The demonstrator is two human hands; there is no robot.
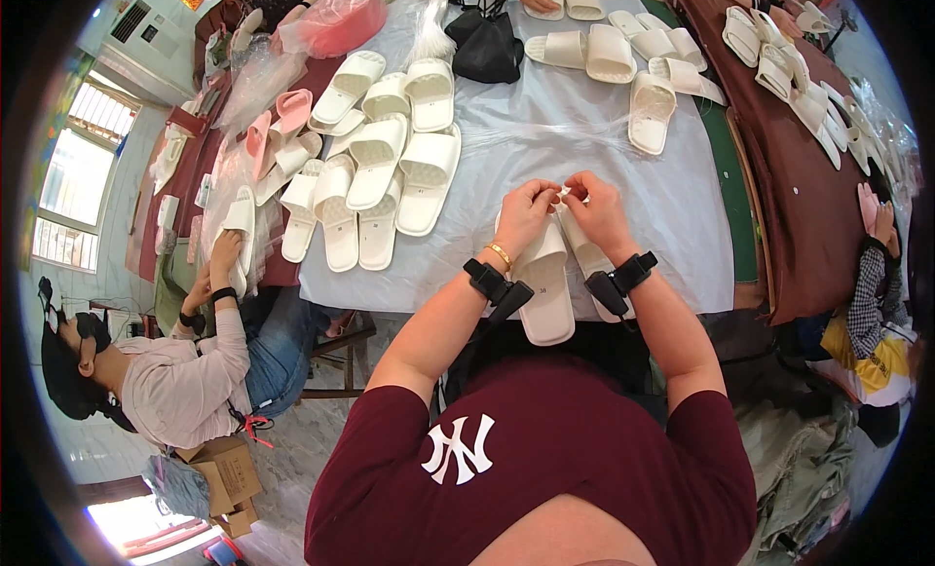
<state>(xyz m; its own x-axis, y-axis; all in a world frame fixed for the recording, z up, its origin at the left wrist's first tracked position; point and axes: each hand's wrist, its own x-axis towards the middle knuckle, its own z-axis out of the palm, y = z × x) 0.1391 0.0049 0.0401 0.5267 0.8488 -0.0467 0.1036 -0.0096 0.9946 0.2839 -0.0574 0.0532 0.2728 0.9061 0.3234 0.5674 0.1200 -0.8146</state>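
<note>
My left hand [527, 213] and my right hand [598, 215] meet above the near edge of the table, fingertips pinched together. Between them is a small white piece [564, 193], too small to name. Below my hands a pair of white slippers lies side by side, heels toward me and over the table's edge. The left slipper [545, 298] shows most of its sole; the right slipper [581, 243] is partly covered by my right hand and wrist. Their far ends are hidden behind my fingers. Each wrist carries a black strapped device.
White slippers [375, 147] pile up on the plastic-covered table [506, 167] to the left. More slippers [611, 55] lie at the far right, near a black bag [485, 48]. A co-worker [185, 371] sits at left, handling a slipper. Another person [877, 274] is at the right.
</note>
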